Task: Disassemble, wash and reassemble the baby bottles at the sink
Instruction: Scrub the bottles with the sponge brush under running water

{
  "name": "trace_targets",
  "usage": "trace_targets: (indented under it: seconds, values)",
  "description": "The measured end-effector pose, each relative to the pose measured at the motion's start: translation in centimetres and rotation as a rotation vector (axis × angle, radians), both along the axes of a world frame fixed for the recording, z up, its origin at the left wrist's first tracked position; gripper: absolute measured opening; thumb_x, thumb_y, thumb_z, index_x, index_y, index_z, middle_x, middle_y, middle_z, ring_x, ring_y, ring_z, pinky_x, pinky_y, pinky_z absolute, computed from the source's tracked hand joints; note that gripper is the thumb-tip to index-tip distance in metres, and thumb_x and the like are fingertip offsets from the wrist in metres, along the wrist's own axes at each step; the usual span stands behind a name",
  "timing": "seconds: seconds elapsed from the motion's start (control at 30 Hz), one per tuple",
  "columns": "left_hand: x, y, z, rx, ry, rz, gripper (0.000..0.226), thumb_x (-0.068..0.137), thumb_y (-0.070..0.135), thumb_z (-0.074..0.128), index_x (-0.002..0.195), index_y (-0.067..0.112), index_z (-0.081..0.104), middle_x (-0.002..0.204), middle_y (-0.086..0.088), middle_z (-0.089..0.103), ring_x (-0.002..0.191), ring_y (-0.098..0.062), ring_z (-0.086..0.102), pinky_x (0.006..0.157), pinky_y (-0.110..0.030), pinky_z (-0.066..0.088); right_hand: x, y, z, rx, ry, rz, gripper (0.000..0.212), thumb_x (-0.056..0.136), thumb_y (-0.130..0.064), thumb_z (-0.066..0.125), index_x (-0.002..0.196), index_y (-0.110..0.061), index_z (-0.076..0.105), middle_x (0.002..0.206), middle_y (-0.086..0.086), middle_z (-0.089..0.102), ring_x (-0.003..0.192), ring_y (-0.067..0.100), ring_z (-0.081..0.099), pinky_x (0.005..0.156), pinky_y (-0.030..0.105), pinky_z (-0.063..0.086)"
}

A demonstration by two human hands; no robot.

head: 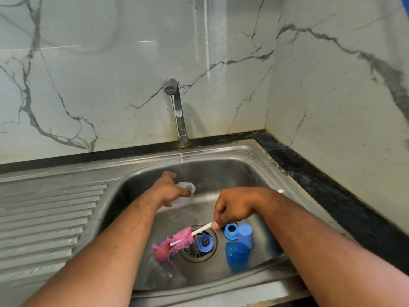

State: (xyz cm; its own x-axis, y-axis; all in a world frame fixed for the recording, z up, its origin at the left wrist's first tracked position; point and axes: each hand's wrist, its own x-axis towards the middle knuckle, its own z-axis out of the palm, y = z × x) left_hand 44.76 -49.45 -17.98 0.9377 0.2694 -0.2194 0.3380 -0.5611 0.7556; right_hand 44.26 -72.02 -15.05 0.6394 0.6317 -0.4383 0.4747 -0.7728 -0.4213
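Right hand [234, 209] pinching brush [174, 242], left hand [168, 189] holding clear bottle [186, 187]

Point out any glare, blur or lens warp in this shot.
Head view: the wide lens bows the sink rim; bright glare streaks the marble wall; the clear piece gripped by the left hand under the running water is smeared, its shape unreadable.

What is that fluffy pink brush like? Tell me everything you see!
The pink brush has a ragged, wet-looking pink head of cloth or sponge on a long thin white plastic handle. The right hand pinches the handle partway along. It lies slanted, head down and left, over the sink basin beside the drain, close to a blue ring; whether they touch is unclear.
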Motion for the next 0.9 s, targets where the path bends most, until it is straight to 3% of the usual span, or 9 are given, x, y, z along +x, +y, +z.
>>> trace_targets:
  seconds: [0.13,0.23,0.33,0.43,0.53,0.63,0.77,0.9]
  values:
    - [0.2,-0.5,0.6,0.127,-0.33,0.024,0.055,0.077,0.033,0.087,0.12,0.024,0.054,0.122,-0.006,0.06,0.093,-0.013,0.058,0.069,-0.02,0.044,0.1,0.1,-0.1,0.008,0.008,0.001,0.021,0.088,-0.045,0.075,0.094,-0.026,0.081,0.1,0.001,0.077,0.083,0.012,0.06,0.079,0.033,0.052]
    - [-0.1,-1.0,1.5,0.121,-0.587,0.084,0.067,0.077,0.039,0.087,0.129,0.025,0.048,0.118,0.001,0.055,0.099,-0.014,0.056,0.07,-0.017,0.042,0.3,0.1,-0.2,0.001,0.0,0.001,0.02,0.088,-0.047,0.076,0.091,-0.028,0.081,0.098,0.0,0.077,0.083,0.011,0.061,0.08,0.033,0.053]
    - [-0.4,-1.2,2.3,0.088,-0.69,0.108,0.064,0.076,0.045,0.086,0.124,0.024,0.05,0.111,0.003,0.061,0.093,-0.011,0.062,0.067,-0.015,0.044,0.3,0.1,-0.2,-0.001,-0.005,0.003,0.02,0.087,-0.048,0.076,0.09,-0.029,0.08,0.098,0.001,0.077,0.082,0.012,0.061,0.082,0.035,0.054]
    - [-0.3,-1.2,1.6,0.14,-0.573,0.01,0.053,0.076,0.048,0.084,0.117,0.026,0.06,0.108,0.006,0.065,0.092,-0.008,0.061,0.066,-0.014,0.043,0.2,0.1,-0.2,-0.009,-0.01,0.002,0.021,0.087,-0.049,0.075,0.091,-0.029,0.08,0.097,-0.003,0.077,0.092,0.018,0.068,0.09,0.038,0.056]
    - [-0.1,-1.0,0.0,0.191,-0.388,-0.021,0.062,0.073,0.05,0.086,0.126,0.027,0.062,0.117,0.002,0.069,0.107,-0.017,0.065,0.084,-0.028,0.053,0.1,0.2,-0.2,-0.014,0.002,0.0,0.023,0.087,-0.049,0.075,0.092,-0.028,0.081,0.097,-0.003,0.077,0.092,0.016,0.067,0.092,0.039,0.056]
    - [-0.2,-1.0,0.4,0.215,-0.464,0.074,0.097,0.067,0.054,0.089,0.145,0.032,0.037,0.122,-0.003,0.069,0.112,-0.025,0.065,0.101,-0.05,0.052,0.2,0.2,-0.2,-0.013,0.006,-0.005,0.02,0.088,-0.048,0.075,0.087,-0.029,0.08,0.099,0.001,0.077,0.084,0.013,0.061,0.083,0.034,0.054]
    - [0.2,-1.3,0.7,0.21,-0.463,0.081,0.11,0.066,0.055,0.089,0.146,0.035,0.017,0.117,-0.005,0.07,0.107,-0.029,0.068,0.1,-0.055,0.051,0.1,0.3,-0.2,-0.013,0.008,-0.004,0.023,0.088,-0.049,0.074,0.089,-0.027,0.08,0.1,0.003,0.077,0.083,0.012,0.061,0.087,0.038,0.056]
    - [0.2,-1.1,0.0,0.208,-0.452,0.064,0.115,0.065,0.053,0.09,0.147,0.041,0.011,0.117,-0.004,0.07,0.109,-0.03,0.067,0.099,-0.06,0.05,0.0,0.3,0.1,-0.013,0.007,0.01,0.019,0.088,-0.047,0.075,0.085,-0.029,0.079,0.095,0.001,0.076,0.082,0.011,0.06,0.086,0.037,0.055]
